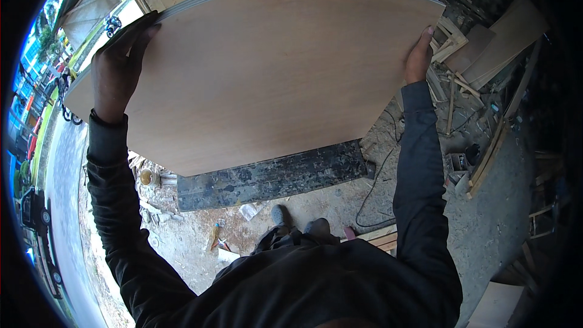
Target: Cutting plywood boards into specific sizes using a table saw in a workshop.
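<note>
A large light-brown plywood panel (267,73) with a pale grey far edge spans the space before me, above a dark, paint-worn bench (267,177). My left hand (118,76) grips the panel near its far left corner, thumb on the face and fingers over the edge. On the right edge, the thumb of my right hand (419,58) lies against the face, while its other fingers are hidden behind the board. Whether the panel rests on the bench or is held clear of it, I cannot tell.
Wooden frames (448,39) and thin boards (504,42) are piled at the far right. A black cable (370,191) curls over the dusty floor. By the bench's left end stands a small jar (146,177). Left lies a road (67,206) with a parked dark vehicle (37,225).
</note>
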A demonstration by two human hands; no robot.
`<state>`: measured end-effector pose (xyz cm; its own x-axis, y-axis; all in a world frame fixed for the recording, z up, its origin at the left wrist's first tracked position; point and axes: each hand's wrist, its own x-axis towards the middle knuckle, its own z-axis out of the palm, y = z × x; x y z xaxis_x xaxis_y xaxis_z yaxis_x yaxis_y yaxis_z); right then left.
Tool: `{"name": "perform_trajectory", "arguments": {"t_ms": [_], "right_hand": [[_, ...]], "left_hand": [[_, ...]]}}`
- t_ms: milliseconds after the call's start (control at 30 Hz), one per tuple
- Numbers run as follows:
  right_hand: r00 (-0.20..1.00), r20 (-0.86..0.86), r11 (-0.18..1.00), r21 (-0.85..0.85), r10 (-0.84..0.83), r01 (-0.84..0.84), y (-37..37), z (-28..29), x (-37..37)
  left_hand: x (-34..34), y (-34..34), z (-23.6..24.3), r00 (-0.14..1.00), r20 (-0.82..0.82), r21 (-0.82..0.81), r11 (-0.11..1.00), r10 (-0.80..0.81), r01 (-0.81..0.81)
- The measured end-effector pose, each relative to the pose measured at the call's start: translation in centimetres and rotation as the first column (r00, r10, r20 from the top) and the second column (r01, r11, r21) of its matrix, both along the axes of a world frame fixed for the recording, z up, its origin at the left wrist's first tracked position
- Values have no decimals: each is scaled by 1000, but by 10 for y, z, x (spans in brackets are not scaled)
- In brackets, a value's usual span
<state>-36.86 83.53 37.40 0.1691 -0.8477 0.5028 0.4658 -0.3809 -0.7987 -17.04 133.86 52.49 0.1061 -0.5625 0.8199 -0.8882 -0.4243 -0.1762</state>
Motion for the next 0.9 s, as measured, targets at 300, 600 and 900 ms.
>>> {"name": "perform_trajectory", "arguments": {"t_ms": [300,600,900], "right_hand": [[999,34,1000,-11,-2,2,0,-1,1],[983,110,987,53,145,-152,-14,-43,4],[998,11,997,32,68,-69,-20,-64,9]], "left_hand": [[5,5,-6,997,-67,-4,1000,-26,26],[124,178,-210,748,-635,-706,538,-192,-461],[117,145,-196,680,-662,-730,477,-316,-489]]}}
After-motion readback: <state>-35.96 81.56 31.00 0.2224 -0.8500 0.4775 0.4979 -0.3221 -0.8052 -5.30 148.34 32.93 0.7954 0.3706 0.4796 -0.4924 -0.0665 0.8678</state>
